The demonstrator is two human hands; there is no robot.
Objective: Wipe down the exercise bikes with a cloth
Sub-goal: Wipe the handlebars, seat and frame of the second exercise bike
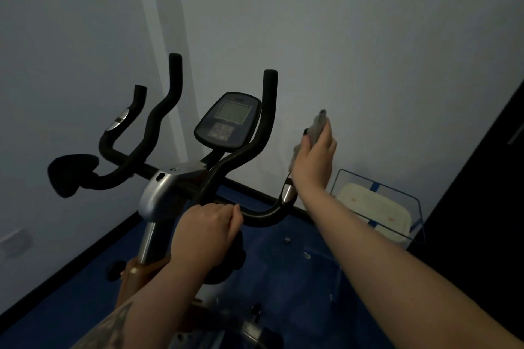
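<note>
Gripping a crumpled grey cloth (316, 129) round the black curved handlebar (263, 215), right hand (313, 161) should press firmly and slide along it while left hand (207, 231) clasps the bar, steadying.

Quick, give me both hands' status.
Left hand: closed around the handlebar.
Right hand: holding the cloth, wrapped on the bar's far right end.

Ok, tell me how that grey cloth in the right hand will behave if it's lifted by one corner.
The small grey cloth probably flops: it is bunched in the right hand. Likely light, since the fingers pinch it without visible strain.
</note>
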